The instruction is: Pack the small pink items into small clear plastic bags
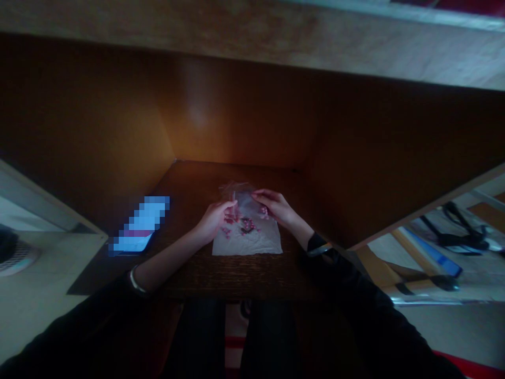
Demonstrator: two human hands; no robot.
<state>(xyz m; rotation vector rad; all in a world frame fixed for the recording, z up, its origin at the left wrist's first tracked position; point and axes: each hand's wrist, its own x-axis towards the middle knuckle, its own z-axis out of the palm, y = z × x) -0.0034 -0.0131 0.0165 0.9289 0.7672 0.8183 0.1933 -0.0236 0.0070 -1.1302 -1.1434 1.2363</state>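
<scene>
A white sheet (246,245), paper or cloth, lies on the dark wooden surface in front of me. Small pink and dark pieces (249,226) are scattered over its middle, too blurred to name. Above them is a clear plastic bag (245,199), held between both hands. My left hand (215,221) is closed, thumb and fingers pinching the bag's left side near some reddish pieces. With fingertips together, my right hand (275,206) grips the bag's right edge. More pink bits (264,212) show just beside the right fingers.
A phone (138,226) with a lit screen rests to the left on the wooden surface (189,268). Brown panels (244,116) enclose the back and sides. A pale ledge (252,42) crosses overhead. Past the right panel are a blue item (434,252) and black straps (457,231).
</scene>
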